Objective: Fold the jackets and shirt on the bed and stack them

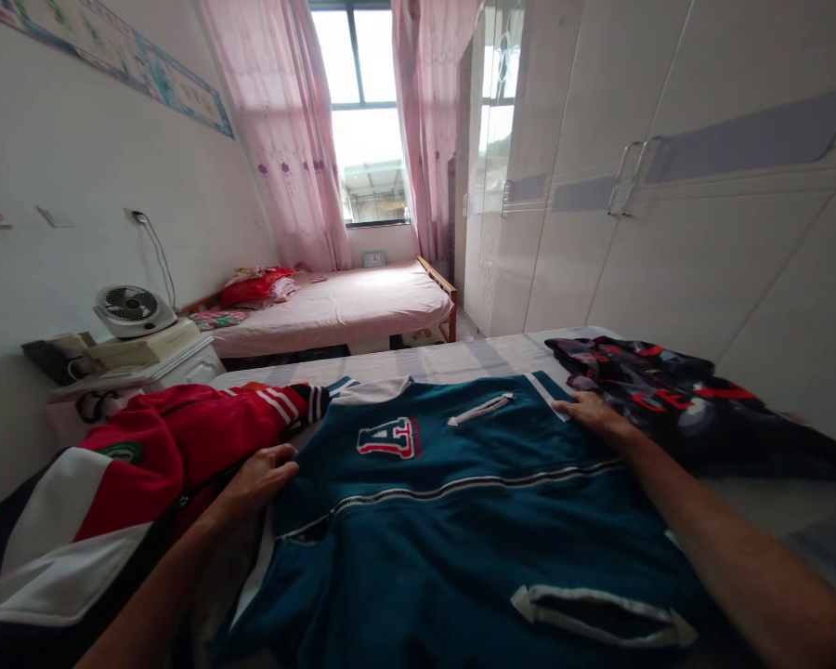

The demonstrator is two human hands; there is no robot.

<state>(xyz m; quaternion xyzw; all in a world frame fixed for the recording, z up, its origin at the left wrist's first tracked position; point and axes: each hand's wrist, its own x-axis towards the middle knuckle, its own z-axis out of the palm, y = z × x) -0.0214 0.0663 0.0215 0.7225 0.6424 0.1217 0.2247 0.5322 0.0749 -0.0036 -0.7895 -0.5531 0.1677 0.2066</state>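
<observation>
A teal zip-up jacket [474, 548] lies spread sideways in front of me, with a letter A patch and white-trimmed pockets. Its closed-looking zipper runs from left to right. My left hand [268, 474] grips the jacket's left edge near the collar, fingers curled on the cloth. On the far right, my right hand [595, 416] pinches the hem beside its white stripe. To the left, close by my left forearm, is a red, white and black jacket [160, 446]. Beyond my right hand lies a dark patterned garment [655, 386] with red lettering.
The clothes lie on a bed with a pale sheet [460, 355]. A second bed [348, 302] with pink bedding stands by the window. At left, a fan [134, 309] sits on a box atop a cabinet. A white wardrobe [599, 251] lines the right side.
</observation>
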